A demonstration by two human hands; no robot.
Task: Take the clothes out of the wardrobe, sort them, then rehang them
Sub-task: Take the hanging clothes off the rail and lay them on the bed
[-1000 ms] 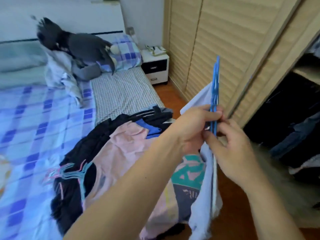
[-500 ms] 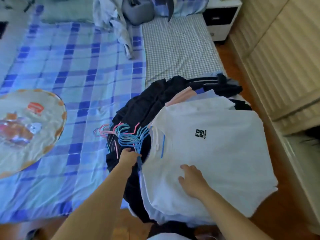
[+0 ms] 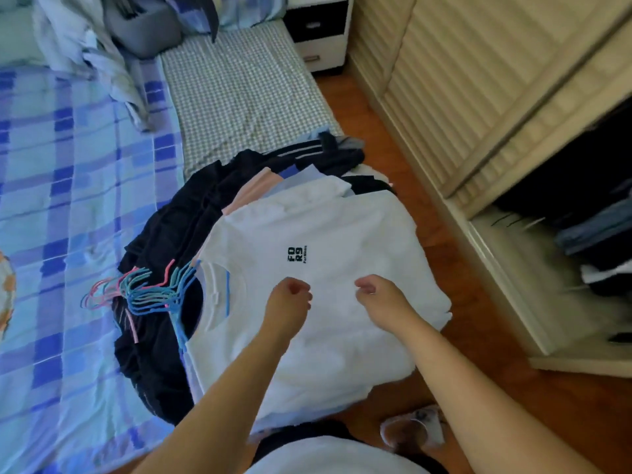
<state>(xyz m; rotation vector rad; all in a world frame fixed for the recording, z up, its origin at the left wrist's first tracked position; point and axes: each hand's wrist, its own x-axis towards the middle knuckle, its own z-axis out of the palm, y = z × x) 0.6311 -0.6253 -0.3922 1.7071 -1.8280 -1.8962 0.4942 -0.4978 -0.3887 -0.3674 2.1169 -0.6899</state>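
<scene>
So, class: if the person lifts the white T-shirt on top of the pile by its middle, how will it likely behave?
The white T-shirt lies draped over the clothes pile, so it would probably sag limply. It looks thin, so likely light. Its blue hanger shows at the collar and may slip out.

T-shirt (image 3: pixel 307 241) atop pile (image 3: pixel 178 227), hangers (image 3: pixel 143 292) left
</scene>
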